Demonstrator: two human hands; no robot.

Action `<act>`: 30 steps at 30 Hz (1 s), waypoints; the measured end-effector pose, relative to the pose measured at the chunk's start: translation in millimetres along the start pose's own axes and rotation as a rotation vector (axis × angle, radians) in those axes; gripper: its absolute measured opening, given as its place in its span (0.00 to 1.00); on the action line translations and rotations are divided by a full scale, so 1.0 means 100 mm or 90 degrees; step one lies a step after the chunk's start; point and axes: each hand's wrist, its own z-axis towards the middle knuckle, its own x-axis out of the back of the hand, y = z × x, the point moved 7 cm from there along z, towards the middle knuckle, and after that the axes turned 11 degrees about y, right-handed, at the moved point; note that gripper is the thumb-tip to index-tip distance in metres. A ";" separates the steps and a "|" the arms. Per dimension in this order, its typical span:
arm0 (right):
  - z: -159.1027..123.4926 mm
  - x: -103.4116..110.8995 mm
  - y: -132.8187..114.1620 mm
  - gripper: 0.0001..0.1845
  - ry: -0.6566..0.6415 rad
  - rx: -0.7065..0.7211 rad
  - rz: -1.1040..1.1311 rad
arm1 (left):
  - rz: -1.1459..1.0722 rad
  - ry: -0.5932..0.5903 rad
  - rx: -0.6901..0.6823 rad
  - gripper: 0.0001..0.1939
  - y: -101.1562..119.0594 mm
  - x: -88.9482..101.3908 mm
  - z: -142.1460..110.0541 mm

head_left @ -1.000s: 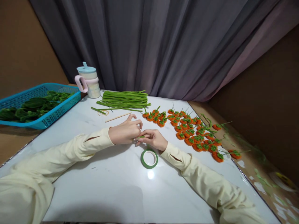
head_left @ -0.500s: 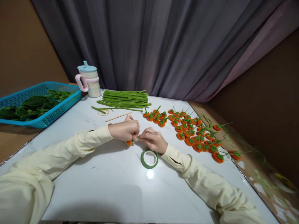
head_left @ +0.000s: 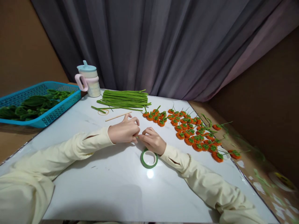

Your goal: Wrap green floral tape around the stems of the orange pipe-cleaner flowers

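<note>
My left hand (head_left: 125, 130) is closed, its fingertips pinched together above the white table; the small orange chenille persimmon it held a moment earlier is now hidden behind its fingers. Close against it, my right hand (head_left: 153, 140) pinches a thin green strip, apparently floral tape, whose tip barely shows between the two hands. A roll of green floral tape (head_left: 143, 162) lies flat on the table just below my right hand. Beyond the hands sit several finished-looking orange chenille persimmons (head_left: 161, 122) with green tops and short stems.
Green chenille stems (head_left: 125, 99) lie piled at the back, with a wooden stick (head_left: 118, 116) and a rubber band (head_left: 103, 112) in front. A lidded cup (head_left: 93, 85) and a blue basket (head_left: 46, 119) of green leaves stand left. More orange persimmons (head_left: 189, 141) spread along the right edge.
My left hand has turned slightly and its fingers have shifted, so the orange persimmon beneath it no longer shows. My right hand stays nearly in place, still pinching.
</note>
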 end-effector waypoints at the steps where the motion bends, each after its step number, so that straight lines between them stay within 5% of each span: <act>1: 0.00 0.00 0.02 0.08 0.001 -0.025 0.006 | 0.028 0.029 -0.021 0.11 0.04 0.02 -0.01; 10: -0.03 -0.02 0.16 0.09 -0.014 -0.129 0.024 | 0.161 0.114 -0.145 0.11 0.20 0.01 -0.02; 16: 0.03 0.03 0.05 0.11 -0.007 -0.020 -0.050 | 0.055 0.100 -0.038 0.10 0.09 0.05 -0.01; 23: 0.04 0.02 -0.07 0.10 -0.019 0.080 -0.065 | -0.083 -0.001 0.058 0.09 -0.07 -0.04 -0.01; 30: -0.03 0.02 0.16 0.10 0.026 -0.126 0.024 | 0.066 0.085 0.036 0.05 0.01 0.03 -0.02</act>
